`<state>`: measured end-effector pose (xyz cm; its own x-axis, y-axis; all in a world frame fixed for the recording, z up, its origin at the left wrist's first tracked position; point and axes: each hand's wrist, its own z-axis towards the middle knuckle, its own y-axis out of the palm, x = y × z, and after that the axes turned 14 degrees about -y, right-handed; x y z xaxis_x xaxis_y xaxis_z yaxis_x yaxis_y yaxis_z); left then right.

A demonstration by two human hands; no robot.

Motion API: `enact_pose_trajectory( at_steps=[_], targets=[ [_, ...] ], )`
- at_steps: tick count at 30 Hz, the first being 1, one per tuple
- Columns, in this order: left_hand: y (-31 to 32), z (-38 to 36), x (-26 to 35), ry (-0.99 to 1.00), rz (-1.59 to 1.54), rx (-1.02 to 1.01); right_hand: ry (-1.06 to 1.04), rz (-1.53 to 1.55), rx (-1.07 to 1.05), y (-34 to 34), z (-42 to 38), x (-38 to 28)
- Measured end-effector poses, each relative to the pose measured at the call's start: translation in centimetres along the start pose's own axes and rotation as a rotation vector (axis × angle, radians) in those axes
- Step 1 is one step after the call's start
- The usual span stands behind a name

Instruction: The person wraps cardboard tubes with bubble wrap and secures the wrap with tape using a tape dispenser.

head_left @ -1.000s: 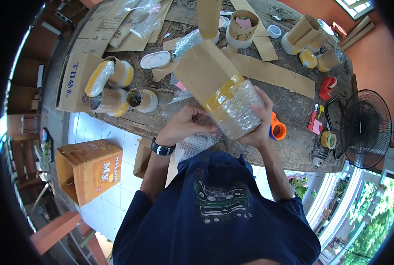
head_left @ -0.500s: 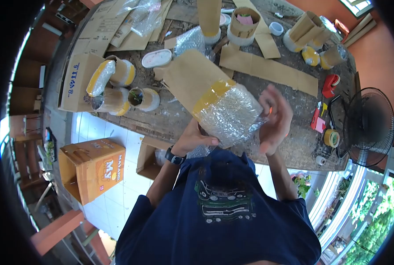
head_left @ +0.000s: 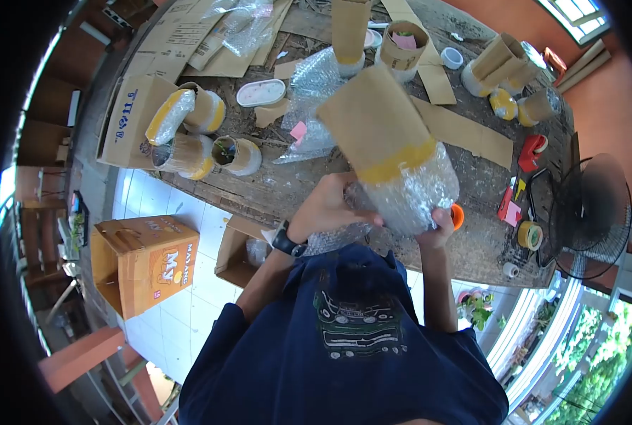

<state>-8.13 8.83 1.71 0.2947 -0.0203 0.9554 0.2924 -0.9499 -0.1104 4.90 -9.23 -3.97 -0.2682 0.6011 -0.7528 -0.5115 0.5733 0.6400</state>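
Note:
A cardboard sleeve (head_left: 376,117) stands tilted in front of me, its lower part wrapped in bubble wrap (head_left: 418,191) with a band of yellow tape (head_left: 397,163) around the join. My right hand (head_left: 435,225) grips the wrapped bottom corner, fingers mostly hidden behind it. At the package's lower left is my left hand (head_left: 330,209), a black watch on its wrist. Its thumb and forefinger are apart, near or against the wrap; the other fingers are partly hidden. Loose bubble wrap (head_left: 337,239) lies below that hand. An orange ring (head_left: 457,217) shows beside my right hand.
Several wrapped cardboard tubes stand left, among them a plant tube (head_left: 238,156), and at the back. A red tape dispenser (head_left: 533,151), a tape roll (head_left: 530,235) and a fan (head_left: 590,212) are right. An orange-brown box (head_left: 149,262) sits lower left. Cardboard strips (head_left: 468,134) cover part of the table.
The package has turned more upright and moved right. My right hand, earlier open beside it, has closed on its lower corner. My left hand has loosened from the package's left side.

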Motion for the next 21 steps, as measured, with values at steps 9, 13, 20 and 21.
enact_pose_trajectory(
  at_steps=[9, 13, 20, 21],
  targets=[
    [-1.9, -0.4, 0.4, -0.405, -0.102, -0.198, -0.688, -0.769, -0.266, 1.6, 2.3, -0.3],
    [-2.2, -0.8, 0.4, -0.406, -0.176, -0.198, -0.774, -0.920, -0.334, 1.6, 1.9, 0.6],
    [-4.4, -1.5, -0.2, -0.498, -0.122, -0.215, -0.769, -1.202, -0.569, -0.4, 1.0, 1.4],
    [-4.5, -1.4, -0.7, -0.491, -0.165, -0.217, -0.742, -1.218, -0.601, -0.8, 1.1, 1.6]
  ],
)
